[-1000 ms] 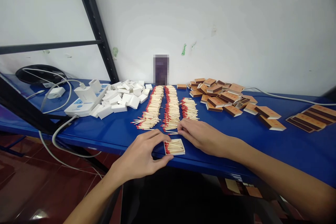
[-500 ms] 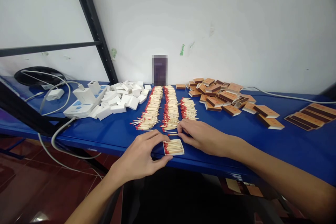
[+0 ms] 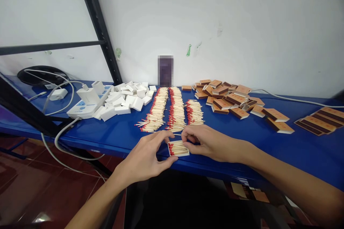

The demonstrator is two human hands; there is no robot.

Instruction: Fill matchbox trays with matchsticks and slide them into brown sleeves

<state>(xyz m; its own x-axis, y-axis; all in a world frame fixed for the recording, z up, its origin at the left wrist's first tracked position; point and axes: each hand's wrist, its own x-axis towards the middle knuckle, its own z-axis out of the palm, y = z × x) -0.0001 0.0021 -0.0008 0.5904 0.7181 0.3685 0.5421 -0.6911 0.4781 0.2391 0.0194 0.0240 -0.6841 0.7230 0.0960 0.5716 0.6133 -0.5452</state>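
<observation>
Near the shelf's front edge lies a white matchbox tray [image 3: 178, 155] filled with red-headed matches [image 3: 177, 147]. My left hand [image 3: 146, 155] steadies it, thumb at the near left corner and index finger by the far side. Over the tray's right end, my right hand [image 3: 206, 143] is closed in a pinch on a match, mostly hidden by the fingers. Behind the hands, loose matches form three rows: a left row [image 3: 158, 109], a middle row [image 3: 176, 109] and a shorter right row [image 3: 195, 112].
A heap of white trays [image 3: 129, 98] sits at left beside a power strip [image 3: 83, 109] with chargers and cables. Orange matchbox sleeves [image 3: 228, 98] are piled at right, with flattened ones [image 3: 319, 120] farther right. A black post [image 3: 99, 25] rises at left.
My right hand has moved from a match on the shelf, toward me, to the tray's right end. My left index finger has lifted slightly. The view has shifted a little.
</observation>
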